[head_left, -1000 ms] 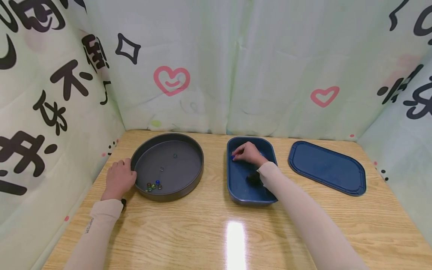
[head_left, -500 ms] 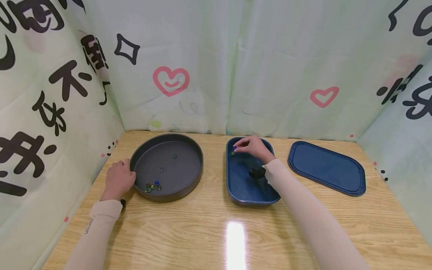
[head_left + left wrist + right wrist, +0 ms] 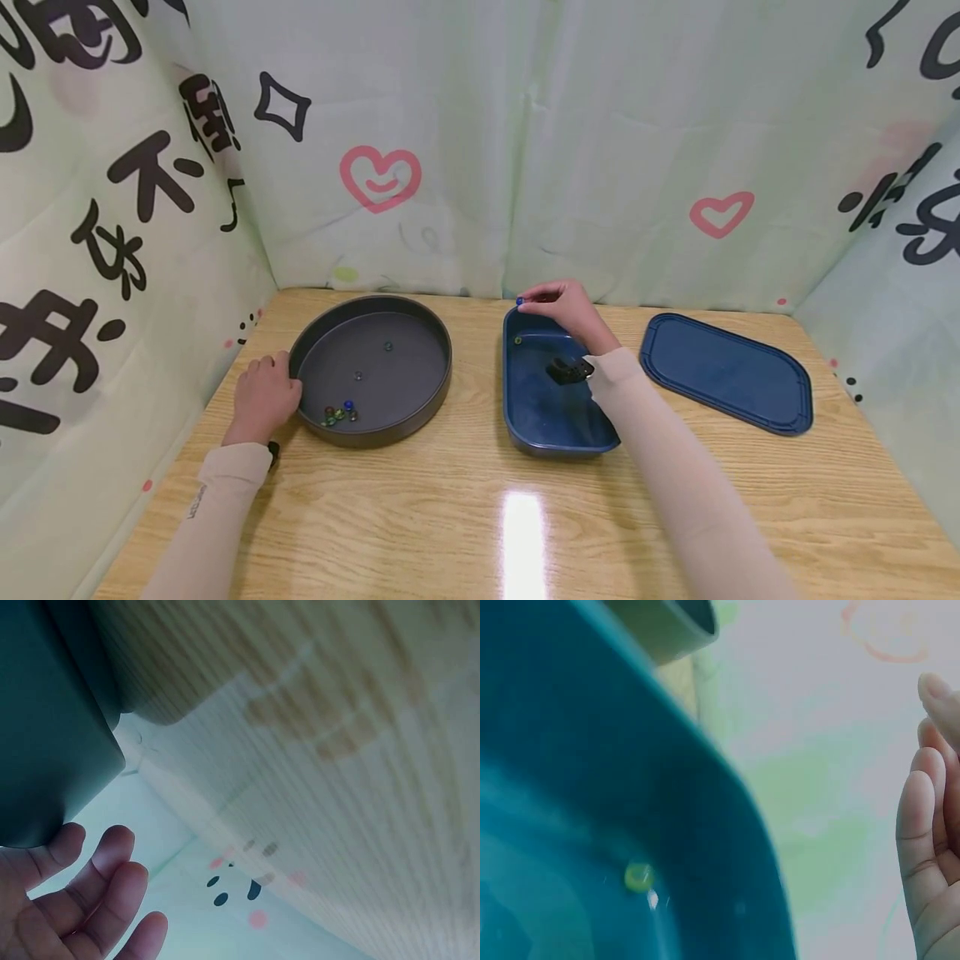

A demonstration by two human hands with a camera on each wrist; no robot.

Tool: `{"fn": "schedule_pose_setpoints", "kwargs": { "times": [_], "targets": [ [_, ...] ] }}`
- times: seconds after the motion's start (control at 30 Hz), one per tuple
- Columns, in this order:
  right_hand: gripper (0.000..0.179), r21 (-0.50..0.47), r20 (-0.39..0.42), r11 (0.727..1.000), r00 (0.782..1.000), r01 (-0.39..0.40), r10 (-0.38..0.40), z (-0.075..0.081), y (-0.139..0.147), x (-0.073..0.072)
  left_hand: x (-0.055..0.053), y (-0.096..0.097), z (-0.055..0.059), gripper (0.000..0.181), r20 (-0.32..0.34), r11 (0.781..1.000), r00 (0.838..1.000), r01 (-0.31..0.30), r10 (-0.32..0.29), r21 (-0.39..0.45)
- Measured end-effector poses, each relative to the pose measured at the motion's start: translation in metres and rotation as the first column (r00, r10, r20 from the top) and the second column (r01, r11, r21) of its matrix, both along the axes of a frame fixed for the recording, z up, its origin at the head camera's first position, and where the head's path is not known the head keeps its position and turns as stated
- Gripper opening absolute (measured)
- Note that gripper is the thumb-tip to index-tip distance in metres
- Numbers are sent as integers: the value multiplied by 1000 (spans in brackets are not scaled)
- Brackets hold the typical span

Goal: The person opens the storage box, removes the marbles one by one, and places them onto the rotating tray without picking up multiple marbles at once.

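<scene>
In the head view my right hand (image 3: 566,307), raised over the far rim of the blue rectangular container (image 3: 555,425), pinches a blue marble (image 3: 520,302) between thumb and fingertips. Inside that container, near its far left corner, lies a yellow-green marble (image 3: 517,340), blurred in the right wrist view. To the left, my left hand (image 3: 262,398) grips the side of a dark round pan (image 3: 408,421), its thumb at the rim. One finger (image 3: 67,840) touches the outer wall in the left wrist view. Several marbles (image 3: 340,414) lie in the pan, mostly clustered at its near left.
A dark blue lid (image 3: 727,375) lies flat to the right of the container. All of it stands on a wooden table (image 3: 420,517). Printed curtains (image 3: 472,167) rise behind and on both sides. A black wrist camera (image 3: 568,371) hangs beneath the right wrist, over the container.
Out of the container my right hand has risen, carrying the blue marble up and away to the far rim. The yellow-green marble is now uncovered. My left hand stays put.
</scene>
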State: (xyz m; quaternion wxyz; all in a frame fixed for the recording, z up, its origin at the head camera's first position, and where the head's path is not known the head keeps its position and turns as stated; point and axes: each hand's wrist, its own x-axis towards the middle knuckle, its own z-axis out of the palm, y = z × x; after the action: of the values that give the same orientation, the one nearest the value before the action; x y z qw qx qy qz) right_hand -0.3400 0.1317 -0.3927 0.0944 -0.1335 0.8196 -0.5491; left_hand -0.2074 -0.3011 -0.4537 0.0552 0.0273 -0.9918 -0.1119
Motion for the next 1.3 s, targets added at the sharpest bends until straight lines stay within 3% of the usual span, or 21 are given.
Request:
{"fn": "schedule_pose_setpoints", "kwargs": {
  "times": [0.33,0.53,0.9,1.17,1.3],
  "targets": [
    [30,-68,18,997,999,-34,36,14,-52,-9,0,0,2,36,-8,1000,1000,-4,4,3],
    [26,-108,19,990,996,-88,91,15,-91,-12,0,2,5,34,-13,1000,1000,-5,5,9],
    [24,-99,13,982,987,-158,160,-7,-154,-13,0,1,3,35,-15,1000,1000,-8,8,3],
    [22,-92,6,972,976,-217,218,-27,-184,-12,1,0,3,32,-35,1000,999,-1,1,0],
    [21,-42,-22,975,975,-220,219,-36,-197,-12,0,1,3,32,-37,1000,999,-5,5,-1]
  ]
}}
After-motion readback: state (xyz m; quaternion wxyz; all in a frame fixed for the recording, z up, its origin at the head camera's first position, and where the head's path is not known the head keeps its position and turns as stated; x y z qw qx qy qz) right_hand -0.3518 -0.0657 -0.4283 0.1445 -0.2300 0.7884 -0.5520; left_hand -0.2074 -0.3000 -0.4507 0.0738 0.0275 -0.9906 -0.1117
